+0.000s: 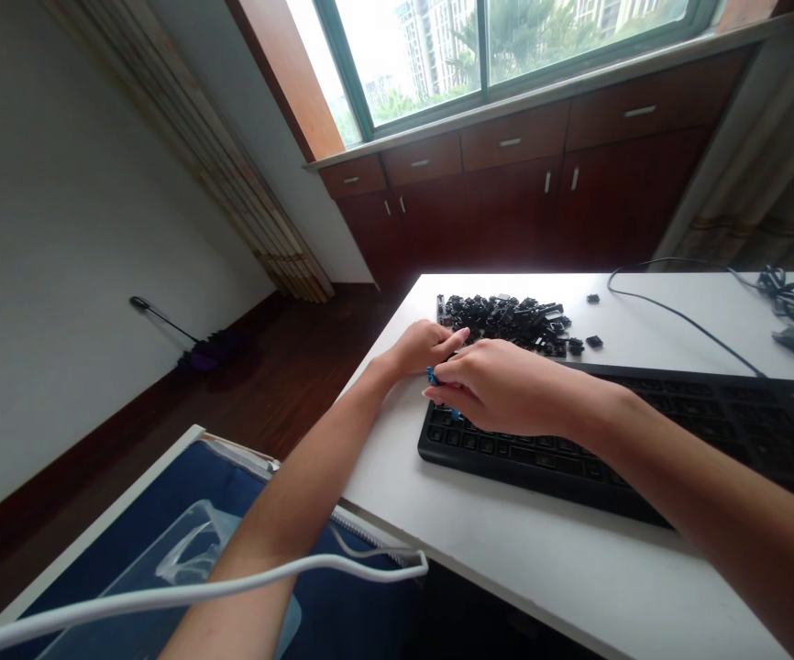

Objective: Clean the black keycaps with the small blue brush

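Observation:
My right hand (pixel 493 385) is closed in a pinch on a small blue plastic piece (pixel 431 376), above the left end of a black keyboard (pixel 541 458). A second bit of blue shows under my fingers; I cannot tell whether it is the same piece. The keyboard has bare square sockets where keycaps are off. My left hand (pixel 421 348) is beside the keyboard's upper left corner, close to a heap of loose black keycaps (pixel 507 316). Its fingers are bent together and partly hidden behind my right hand, so what they hold, if anything, does not show.
Keyboard and keycaps lie on a white table (pixel 383 458). A black cable (pixel 686 321) runs across its far right. At the lower left are a blue-lined container (pixel 156 477) with clear plastic in it and a white cord (pixel 232 587). A dark umbrella-like object (pixel 211 353) lies by the wall.

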`<state>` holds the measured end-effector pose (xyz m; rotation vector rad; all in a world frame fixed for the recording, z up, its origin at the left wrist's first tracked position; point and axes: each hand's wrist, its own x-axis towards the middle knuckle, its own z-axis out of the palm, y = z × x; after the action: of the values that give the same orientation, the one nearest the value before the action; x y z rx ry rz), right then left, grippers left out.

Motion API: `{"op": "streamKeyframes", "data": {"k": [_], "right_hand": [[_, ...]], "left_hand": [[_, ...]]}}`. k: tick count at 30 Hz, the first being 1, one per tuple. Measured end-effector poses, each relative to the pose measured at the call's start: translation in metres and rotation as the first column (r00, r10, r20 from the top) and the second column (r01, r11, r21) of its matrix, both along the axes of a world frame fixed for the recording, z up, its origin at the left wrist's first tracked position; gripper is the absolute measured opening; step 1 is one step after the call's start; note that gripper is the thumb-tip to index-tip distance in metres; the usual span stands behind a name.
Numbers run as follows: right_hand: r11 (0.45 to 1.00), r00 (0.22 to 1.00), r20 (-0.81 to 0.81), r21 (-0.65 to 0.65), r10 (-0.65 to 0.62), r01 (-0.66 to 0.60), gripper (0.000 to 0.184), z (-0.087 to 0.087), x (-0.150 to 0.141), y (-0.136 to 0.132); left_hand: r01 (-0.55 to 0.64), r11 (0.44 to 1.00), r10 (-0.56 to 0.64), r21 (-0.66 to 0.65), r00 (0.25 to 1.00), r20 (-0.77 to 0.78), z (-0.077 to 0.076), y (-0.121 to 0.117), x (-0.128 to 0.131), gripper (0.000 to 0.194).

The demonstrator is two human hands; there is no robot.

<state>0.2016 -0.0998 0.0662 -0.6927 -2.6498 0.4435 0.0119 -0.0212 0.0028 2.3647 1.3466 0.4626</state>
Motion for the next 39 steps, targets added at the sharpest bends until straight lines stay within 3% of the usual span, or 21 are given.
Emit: {"op": "streamKeyframes", "data": {"k": [14, 23, 29, 34, 39], "right_hand": [[0.997, 0.998, -0.063, -0.077, 0.022, -0.027, 0.034, -0.002, 0.002, 0.005], [0.994, 0.993, -0.107, -0.104, -0.044, 0.033, 0.035, -0.014, -0.002, 0.007], [0.995, 0.971, -0.218, 0.002, -0.098, 0.101, 0.033, -0.033, -0.008, -0.004], [0.987, 0.928, -0.340, -0.108, -0.152, 0.122, 0.029, -0.050, -0.003, -0.013], [0.976, 0.897, -0.396, -0.167, -0.194, 0.137, 0.024, -0.051, 0.001, -0.011]], "left_hand": [[0.003, 1.000, -0.003, 0.008, 1.000, -0.023, -0.008, 0.010, -0.004, 0.067], [0.007, 0.996, -0.006, -0.086, 1.000, 0.014, 0.007, -0.005, -0.001, 0.069], [0.009, 0.999, -0.010, 0.041, 1.000, 0.023, 0.003, -0.002, -0.002, 0.066], [0.004, 0.994, -0.004, 0.108, 1.000, -0.001, 0.000, 0.001, -0.003, 0.066], [0.026, 0.994, -0.024, 0.111, 1.000, -0.019, -0.001, 0.002, -0.004, 0.066]]}}
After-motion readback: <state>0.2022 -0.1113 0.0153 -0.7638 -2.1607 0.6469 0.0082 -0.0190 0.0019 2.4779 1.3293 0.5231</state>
